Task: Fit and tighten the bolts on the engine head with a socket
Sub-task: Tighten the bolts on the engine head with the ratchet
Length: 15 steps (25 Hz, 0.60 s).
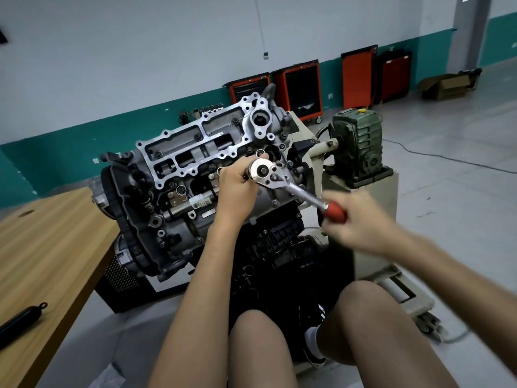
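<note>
A grey workshop floor [447,191] lies under you and runs back to a white wall [112,51] with a teal band at its foot; nearest to you, your bare knees [260,354] fill the bottom of the view; to your left a wooden table [50,242] carries a black cylinder [19,322] with a ring at its end, close to the near edge.

Beyond the knees your arms reach forward to the engine [156,208], which sits tilted on a stand just beside the table's corner; your right hand [361,219], blurred, has its fingers wrapped round the red grip of the ratchet [282,182], and the chrome shaft slants up and left from it; your left hand [237,183] curls its fingers just under the ratchet's round head, and the socket beneath is hidden by that hand, so you cannot tell which bolt it sits on.

The ratchet's head stands over the right end of the engine head [195,144], a pale metal frame with open windows; dark bolts [197,136] show along the frame.

Behind the engine, on a cream pedestal, stands a green gearbox [358,141] with a yellow cap; a cable trails over the floor past it; farthest back, orange tool cabinets [303,88] and an open cardboard box [447,85] stand by the wall.
</note>
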Available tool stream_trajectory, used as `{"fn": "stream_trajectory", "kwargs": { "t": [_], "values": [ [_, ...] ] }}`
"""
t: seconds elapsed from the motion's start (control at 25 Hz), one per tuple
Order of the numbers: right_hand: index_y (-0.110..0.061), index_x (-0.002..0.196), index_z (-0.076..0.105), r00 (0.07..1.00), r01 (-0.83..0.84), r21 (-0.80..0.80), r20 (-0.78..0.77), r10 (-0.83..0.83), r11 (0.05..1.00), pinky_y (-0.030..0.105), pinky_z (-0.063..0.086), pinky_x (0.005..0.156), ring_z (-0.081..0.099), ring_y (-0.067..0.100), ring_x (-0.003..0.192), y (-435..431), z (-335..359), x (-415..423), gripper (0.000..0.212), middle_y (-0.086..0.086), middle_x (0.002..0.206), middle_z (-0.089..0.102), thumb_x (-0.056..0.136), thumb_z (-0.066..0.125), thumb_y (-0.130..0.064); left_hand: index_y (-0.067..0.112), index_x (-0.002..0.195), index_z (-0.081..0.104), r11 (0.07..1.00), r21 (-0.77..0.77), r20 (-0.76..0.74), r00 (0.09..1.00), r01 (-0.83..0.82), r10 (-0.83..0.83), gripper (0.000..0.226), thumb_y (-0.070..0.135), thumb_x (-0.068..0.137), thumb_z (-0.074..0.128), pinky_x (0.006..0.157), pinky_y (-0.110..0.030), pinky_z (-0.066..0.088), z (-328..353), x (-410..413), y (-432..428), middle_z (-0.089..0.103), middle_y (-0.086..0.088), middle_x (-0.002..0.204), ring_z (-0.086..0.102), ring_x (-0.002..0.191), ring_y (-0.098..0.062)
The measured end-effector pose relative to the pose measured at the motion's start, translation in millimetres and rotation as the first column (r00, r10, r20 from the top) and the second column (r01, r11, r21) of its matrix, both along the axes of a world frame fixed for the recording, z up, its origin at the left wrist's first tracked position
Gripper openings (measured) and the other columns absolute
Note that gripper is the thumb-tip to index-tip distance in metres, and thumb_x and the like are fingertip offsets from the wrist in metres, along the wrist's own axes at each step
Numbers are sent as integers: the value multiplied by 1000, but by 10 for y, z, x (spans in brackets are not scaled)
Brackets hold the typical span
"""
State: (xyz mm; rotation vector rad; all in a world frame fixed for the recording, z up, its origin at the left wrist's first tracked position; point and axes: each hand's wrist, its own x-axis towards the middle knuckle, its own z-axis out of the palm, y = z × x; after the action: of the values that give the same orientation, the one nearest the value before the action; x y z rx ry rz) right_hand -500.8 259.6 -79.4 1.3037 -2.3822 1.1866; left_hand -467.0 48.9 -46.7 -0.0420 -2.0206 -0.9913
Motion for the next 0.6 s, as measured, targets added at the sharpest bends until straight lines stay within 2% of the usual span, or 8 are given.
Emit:
{"fn": "stream_trajectory", "kwargs": {
  "t": [0.08, 0.16, 0.24, 0.28, 0.36, 0.48, 0.56, 0.6],
  "values": [
    [-18, 60, 41, 969, 0, -257, 239, 63, 966, 23, 30, 47, 33, 6, 44, -286, -385, 447, 33, -9, 48, 39, 71, 65, 1, 25, 66, 53, 999, -33, -21, 1000, -7, 7, 28, 15, 92, 59, 56, -17, 36, 13, 11, 47, 46, 12, 47, 40, 48, 4],
    [-21, 57, 38, 883, 56, -452, 438, 167, 890, 20, 28, 44, 28, 4, 44, -671, -553, 839, 29, -9, 47, 35, 68, 60, -6, 33, 67, 56, 999, -44, -19, 1000, -9, 8, 31, 15, 91, 59, 53, -7, 33, 27, 50, 69, 49, 11, 51, 42, 46, 8],
    [-23, 56, 37, 803, 60, -531, 529, 275, 845, 23, 28, 41, 27, 7, 43, -902, -591, 1060, 26, -9, 46, 32, 67, 55, -9, 39, 64, 58, 1000, -13, 4, 1000, 6, -6, 36, 14, 90, 58, 54, -8, 37, 37, 96, 68, 51, 24, 47, 46, 47, 8],
    [-24, 55, 38, 791, 47, -506, 545, 277, 861, 22, 28, 41, 28, 7, 42, -856, -564, 1039, 28, -9, 46, 32, 69, 56, -7, 33, 66, 55, 1000, -29, 9, 1000, 12, -12, 30, 16, 90, 59, 54, -9, 36, 37, 102, 62, 49, 26, 45, 44, 46, 7],
    [-23, 55, 39, 862, -25, -357, 466, 202, 934, 20, 29, 42, 29, 2, 42, -540, -486, 737, 37, -11, 45, 35, 73, 61, 1, 25, 66, 48, 997, -73, 28, 1000, 0, 2, 29, 13, 90, 60, 52, -10, 32, 51, 79, 56, 46, 24, 42, 39, 43, 5],
    [-17, 62, 46, 985, -98, 37, 143, 92, 994, 23, 34, 49, 36, 2, 42, -6, -17, 32, 30, -11, 51, 43, 77, 64, 1, 22, 63, 60, 999, -38, 91, 996, -14, 17, 35, -1, 88, 55, 51, -19, 34, 75, 26, 8, 44, 17, 41, 35, 45, -1],
    [-22, 65, 49, 985, -10, 219, -166, 47, 976, 22, 35, 50, 42, 0, 43, 126, 434, -308, 25, -11, 52, 45, 76, 62, -3, 8, 59, 61, 999, -28, 104, 994, -30, 33, 30, 1, 88, 56, 55, -25, 34, 70, 19, -51, 46, 11, 49, 38, 53, -8],
    [-25, 64, 46, 957, 33, 236, -286, 37, 971, 23, 34, 49, 43, 0, 44, 130, 566, -395, 27, -11, 51, 44, 74, 61, -5, 2, 61, 60, 999, -29, 108, 994, -33, 36, 28, 5, 89, 58, 58, -27, 36, 68, 26, -67, 52, 1, 55, 41, 57, -10]
  ]
}}
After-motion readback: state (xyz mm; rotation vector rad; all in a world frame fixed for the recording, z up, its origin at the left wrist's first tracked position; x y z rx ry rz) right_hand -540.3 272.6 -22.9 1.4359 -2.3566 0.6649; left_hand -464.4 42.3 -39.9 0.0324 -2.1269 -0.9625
